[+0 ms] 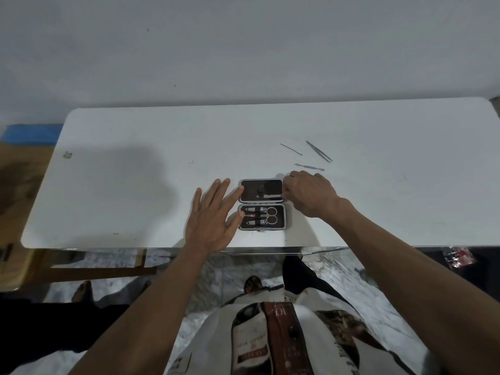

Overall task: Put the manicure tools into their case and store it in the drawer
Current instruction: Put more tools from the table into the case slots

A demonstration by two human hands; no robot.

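The manicure case (287, 215) lies open on the white table (135, 185), near its front edge. Its near half holds scissors and two clippers under a strap. The far half (270, 186) has a thin metal tool sliding in from the right. My right hand (308, 194) is at that half's right edge, fingers curled round the tool's end. My left hand (213, 219) lies flat with straight fingers touching the case's left side. Loose beyond the case lie tweezers (319, 151), a thin pick (291, 149) and a flat cuticle pusher (309, 167).
The table stands against a pale wall. A wooden piece of furniture (16, 201) stands at the left, with a blue item (29, 132) behind it. Below the table's front edge are marble floor, my legs and my feet.
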